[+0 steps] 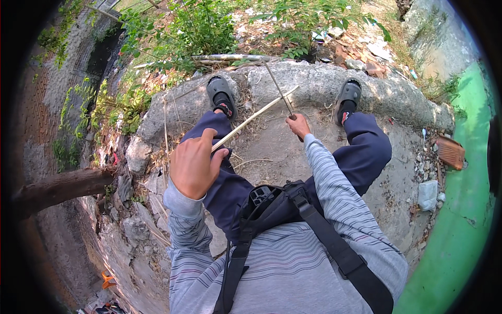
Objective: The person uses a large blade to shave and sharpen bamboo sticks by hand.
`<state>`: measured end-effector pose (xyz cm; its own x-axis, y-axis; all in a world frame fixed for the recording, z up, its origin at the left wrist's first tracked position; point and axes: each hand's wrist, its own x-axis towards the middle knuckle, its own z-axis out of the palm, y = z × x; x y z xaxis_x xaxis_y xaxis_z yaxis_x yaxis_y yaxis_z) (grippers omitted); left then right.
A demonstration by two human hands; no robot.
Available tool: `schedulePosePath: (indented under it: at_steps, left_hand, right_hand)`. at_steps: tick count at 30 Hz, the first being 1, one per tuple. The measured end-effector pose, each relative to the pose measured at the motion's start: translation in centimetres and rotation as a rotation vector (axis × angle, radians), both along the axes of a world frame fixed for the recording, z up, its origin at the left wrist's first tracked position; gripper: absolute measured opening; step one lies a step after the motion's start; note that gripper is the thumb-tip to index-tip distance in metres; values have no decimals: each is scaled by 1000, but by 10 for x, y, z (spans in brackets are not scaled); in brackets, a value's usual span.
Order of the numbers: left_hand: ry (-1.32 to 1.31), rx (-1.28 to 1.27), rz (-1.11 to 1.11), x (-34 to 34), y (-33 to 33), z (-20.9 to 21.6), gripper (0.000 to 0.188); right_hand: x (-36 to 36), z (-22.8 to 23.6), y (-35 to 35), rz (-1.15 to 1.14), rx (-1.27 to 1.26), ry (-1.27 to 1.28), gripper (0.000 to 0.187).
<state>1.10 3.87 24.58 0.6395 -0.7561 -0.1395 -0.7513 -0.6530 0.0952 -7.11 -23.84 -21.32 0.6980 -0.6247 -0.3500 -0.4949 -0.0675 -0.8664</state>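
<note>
A long, pale bamboo strip (pixel 253 121) slants up and to the right, its lower end inside the closed fingers of my left hand (pixel 193 163) above my left thigh. Farther forward and to the right, my right hand (pixel 298 126) is wrapped around the dark handle of a long, narrow knife (pixel 277 87). The blade points away from me and crosses the strip near its far end; whether it is cutting in cannot be told. My left palm is hidden, since the back of that hand faces up.
Between my shoes runs a rough concrete ledge (pixel 314 78), with green plants (pixel 204 34) and litter beyond it. A brown log (pixel 68 188) lies at the left. On the right are an orange-brown plastic tray (pixel 451 152), a pale block (pixel 428 195) and a green wall (pixel 452 246).
</note>
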Motion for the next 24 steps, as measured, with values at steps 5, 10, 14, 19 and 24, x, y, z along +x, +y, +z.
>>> schedulePosePath:
  at_steps: [5,10,14,19,24]
  left_hand:
    - [-68,-821,-93,4,30,41,67]
    - [341,-1731,254,51,95,-33,49]
    - [605,-1592,591,73,106,-134,44]
    - [585,-1266,309,55,50,-141,73]
    - [749,-1161,-39,55,-24,-113,88]
  right_hand:
    - [-2,14,7,37,301,1,27]
    - [1,33,21,21,463,-29,25]
    - [2,39,13,-14,586,-120,28]
    - [8,56,1,-26,674,-172,34]
    - [11,62,-3,-83,708,-246,35]
